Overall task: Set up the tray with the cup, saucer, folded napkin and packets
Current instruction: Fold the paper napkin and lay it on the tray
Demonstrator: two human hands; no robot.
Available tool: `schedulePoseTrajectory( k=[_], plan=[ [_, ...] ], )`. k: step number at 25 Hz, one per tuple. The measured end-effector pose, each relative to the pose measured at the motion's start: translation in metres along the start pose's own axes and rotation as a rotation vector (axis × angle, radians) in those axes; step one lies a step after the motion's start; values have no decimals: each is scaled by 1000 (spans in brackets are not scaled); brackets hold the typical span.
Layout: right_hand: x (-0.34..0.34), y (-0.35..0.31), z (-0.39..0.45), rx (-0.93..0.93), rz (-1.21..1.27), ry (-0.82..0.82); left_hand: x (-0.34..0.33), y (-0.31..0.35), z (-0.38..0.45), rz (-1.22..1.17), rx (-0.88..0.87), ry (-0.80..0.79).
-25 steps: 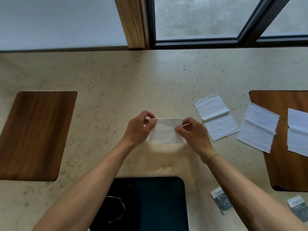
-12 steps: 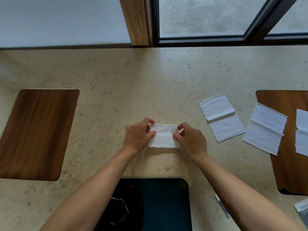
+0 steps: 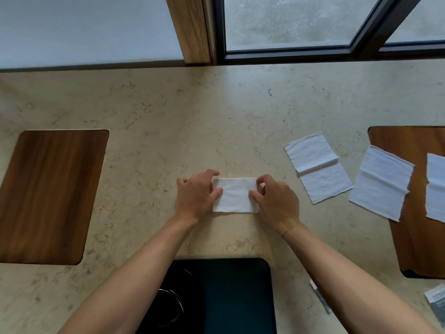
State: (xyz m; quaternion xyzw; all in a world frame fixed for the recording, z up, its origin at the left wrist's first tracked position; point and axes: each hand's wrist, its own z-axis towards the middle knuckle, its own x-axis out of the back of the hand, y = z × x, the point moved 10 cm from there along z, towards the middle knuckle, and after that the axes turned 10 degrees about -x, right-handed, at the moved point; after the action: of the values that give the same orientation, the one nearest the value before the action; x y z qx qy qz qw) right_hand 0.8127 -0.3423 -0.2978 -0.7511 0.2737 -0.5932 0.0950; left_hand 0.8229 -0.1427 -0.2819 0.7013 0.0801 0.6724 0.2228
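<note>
A white folded napkin lies flat on the beige stone counter, in the middle. My left hand pinches its left edge and my right hand pinches its right edge, pressing it down. Close to me sits a dark tray with a dark cup and saucer at its left, partly hidden by my left forearm. Two grey-and-white packets lie at the lower right: one packet is mostly hidden by my right forearm, the other packet is at the frame edge.
Three more white napkins lie to the right: one on the counter, one across the edge of a wooden inlay, one at the frame edge. Another wooden inlay is on the left. A window frame runs behind.
The napkin was lifted and being folded between my hands; now it lies flat on the counter with both hands pressing its ends.
</note>
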Motion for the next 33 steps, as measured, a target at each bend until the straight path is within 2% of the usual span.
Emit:
schedulePoseTrajectory(
  k=[5, 9, 15, 20, 29, 33],
  plan=[
    [42, 10, 1, 70, -6, 105, 5, 21, 10, 108, -95, 47],
    [82, 41, 16, 64, -63, 175, -5, 67, 29, 48, -178, 60],
    [111, 97, 40, 27, -202, 206, -44, 140, 61, 14, -274, -15],
    [122, 117, 58, 65, -219, 254, -74, 176, 82, 77, -288, -79],
    [115, 117, 80, 61, -217, 262, -92, 184, 96, 124, -255, -88],
    [115, 117, 77, 41, -132, 242, -81, 176, 95, 28, -215, -48]
  ],
)
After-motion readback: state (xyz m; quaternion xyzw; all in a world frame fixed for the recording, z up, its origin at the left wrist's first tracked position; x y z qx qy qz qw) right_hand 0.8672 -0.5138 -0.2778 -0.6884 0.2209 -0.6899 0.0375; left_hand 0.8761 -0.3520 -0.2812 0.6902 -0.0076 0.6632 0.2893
